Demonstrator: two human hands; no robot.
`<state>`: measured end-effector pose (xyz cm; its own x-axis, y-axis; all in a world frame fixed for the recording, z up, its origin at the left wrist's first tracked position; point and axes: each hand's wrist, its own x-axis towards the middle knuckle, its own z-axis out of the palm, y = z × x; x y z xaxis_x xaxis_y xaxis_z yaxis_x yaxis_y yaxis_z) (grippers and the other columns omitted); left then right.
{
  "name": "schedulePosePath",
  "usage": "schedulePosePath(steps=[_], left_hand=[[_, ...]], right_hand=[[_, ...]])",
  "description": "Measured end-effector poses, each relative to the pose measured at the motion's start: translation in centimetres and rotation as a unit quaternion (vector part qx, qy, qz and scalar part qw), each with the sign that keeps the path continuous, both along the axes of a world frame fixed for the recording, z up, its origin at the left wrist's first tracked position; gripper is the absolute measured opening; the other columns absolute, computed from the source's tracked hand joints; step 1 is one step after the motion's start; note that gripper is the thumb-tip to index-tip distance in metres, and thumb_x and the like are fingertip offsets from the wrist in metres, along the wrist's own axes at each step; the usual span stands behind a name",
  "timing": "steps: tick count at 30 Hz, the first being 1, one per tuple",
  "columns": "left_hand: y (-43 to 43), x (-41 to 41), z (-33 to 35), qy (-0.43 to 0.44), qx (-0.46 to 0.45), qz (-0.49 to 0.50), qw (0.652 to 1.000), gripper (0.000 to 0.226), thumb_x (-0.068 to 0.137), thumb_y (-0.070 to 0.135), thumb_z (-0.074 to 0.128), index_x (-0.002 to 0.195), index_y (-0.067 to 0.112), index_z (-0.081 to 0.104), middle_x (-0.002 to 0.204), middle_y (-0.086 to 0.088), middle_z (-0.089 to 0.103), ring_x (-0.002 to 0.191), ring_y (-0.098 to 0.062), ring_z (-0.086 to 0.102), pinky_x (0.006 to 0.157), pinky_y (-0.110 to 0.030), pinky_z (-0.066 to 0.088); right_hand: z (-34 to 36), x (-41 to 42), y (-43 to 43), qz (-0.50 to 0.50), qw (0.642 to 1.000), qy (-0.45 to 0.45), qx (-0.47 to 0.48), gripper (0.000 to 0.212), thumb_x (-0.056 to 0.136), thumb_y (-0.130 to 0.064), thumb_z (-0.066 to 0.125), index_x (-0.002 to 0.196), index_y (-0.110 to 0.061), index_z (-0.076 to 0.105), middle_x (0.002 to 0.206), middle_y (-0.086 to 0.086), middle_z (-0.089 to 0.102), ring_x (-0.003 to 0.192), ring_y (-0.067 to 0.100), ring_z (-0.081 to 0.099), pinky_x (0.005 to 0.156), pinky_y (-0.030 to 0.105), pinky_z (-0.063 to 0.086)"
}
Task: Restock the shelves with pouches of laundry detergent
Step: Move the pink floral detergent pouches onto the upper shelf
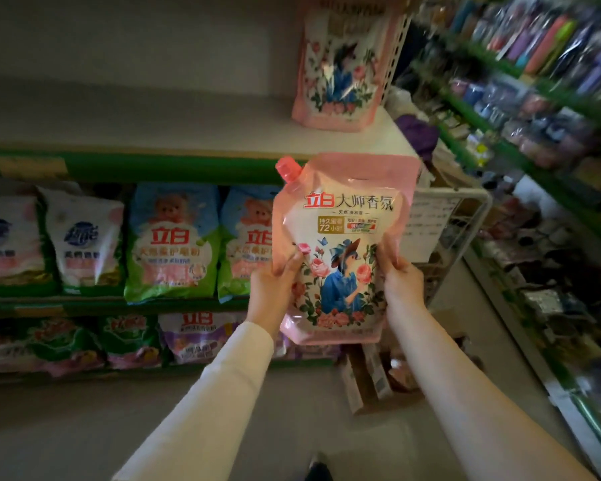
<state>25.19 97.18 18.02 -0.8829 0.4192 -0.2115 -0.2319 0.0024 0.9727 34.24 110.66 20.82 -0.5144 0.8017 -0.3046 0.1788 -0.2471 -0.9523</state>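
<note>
I hold a pink detergent pouch (344, 237) upright in front of me, its pink spout cap at the top left and a flower picture on its front. My left hand (275, 286) grips its left edge and my right hand (401, 277) grips its right edge. A second pouch of the same kind (340, 60) stands on the pale top shelf (188, 123), at that shelf's right end, against a white lattice panel. The held pouch hangs below and in front of that shelf's edge.
Lower green-edged shelves hold rows of detergent powder bags (172, 244). A white wire rack (465, 216) stands just right of the held pouch, a cardboard box (379, 380) of goods lies on the floor below it, and another stocked shelf unit (535, 98) runs along the right.
</note>
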Motion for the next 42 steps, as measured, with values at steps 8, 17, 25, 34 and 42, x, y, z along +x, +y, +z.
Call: schedulePosePath(steps=[8, 17, 25, 34, 42], left_hand=[[7.3, -3.1, 6.1, 0.052, 0.019, 0.065, 0.996, 0.019, 0.085, 0.036, 0.063, 0.081, 0.018, 0.063, 0.080, -0.001, 0.072, 0.078, -0.015, 0.070, 0.071, -0.031, 0.057], [11.2, -6.8, 11.3, 0.068, 0.042, 0.107, 0.991, 0.029, 0.087, 0.038, 0.063, 0.091, 0.009, 0.067, 0.082, -0.004, 0.074, 0.077, -0.017, 0.072, 0.075, -0.035, 0.059], [13.6, -11.8, 16.0, 0.077, 0.126, 0.123, 0.981, 0.019, 0.087, 0.030, 0.066, 0.076, 0.015, 0.065, 0.064, 0.001, 0.072, 0.062, -0.012, 0.071, 0.055, -0.023, 0.055], [16.2, -16.4, 15.9, 0.139, 0.112, 0.129, 0.976, 0.026, 0.083, 0.041, 0.067, 0.082, 0.016, 0.066, 0.082, -0.004, 0.074, 0.074, -0.016, 0.072, 0.071, -0.030, 0.058], [18.1, -16.6, 12.3, 0.216, 0.135, 0.144, 0.956, 0.020, 0.085, 0.036, 0.066, 0.082, 0.016, 0.068, 0.076, -0.001, 0.074, 0.071, -0.012, 0.072, 0.067, -0.029, 0.058]], right_hand=[[5.7, -4.7, 8.6, 0.064, 0.996, 0.049, 0.027, 0.025, 0.086, -0.045, 0.058, 0.086, -0.021, 0.062, 0.080, -0.002, 0.067, 0.074, 0.011, 0.061, 0.062, 0.027, 0.046], [10.7, -10.8, 14.0, 0.094, 0.994, 0.032, 0.041, 0.040, 0.083, -0.038, 0.068, 0.107, -0.007, 0.066, 0.092, 0.008, 0.070, 0.082, 0.025, 0.064, 0.080, 0.037, 0.052], [15.7, -16.9, 16.7, 0.094, 0.991, 0.008, 0.099, 0.067, 0.079, -0.048, 0.068, 0.125, -0.002, 0.052, 0.113, 0.010, 0.061, 0.108, 0.032, 0.057, 0.091, 0.039, 0.046], [14.7, -20.9, 18.8, 0.087, 0.974, 0.109, 0.178, 0.046, 0.091, -0.038, 0.058, 0.119, -0.002, 0.060, 0.101, 0.009, 0.062, 0.090, 0.023, 0.060, 0.081, 0.027, 0.044], [11.1, -22.6, 19.8, 0.068, 0.969, 0.191, 0.144, 0.051, 0.090, -0.045, 0.054, 0.126, -0.009, 0.059, 0.109, 0.011, 0.068, 0.101, 0.025, 0.063, 0.088, 0.033, 0.049]])
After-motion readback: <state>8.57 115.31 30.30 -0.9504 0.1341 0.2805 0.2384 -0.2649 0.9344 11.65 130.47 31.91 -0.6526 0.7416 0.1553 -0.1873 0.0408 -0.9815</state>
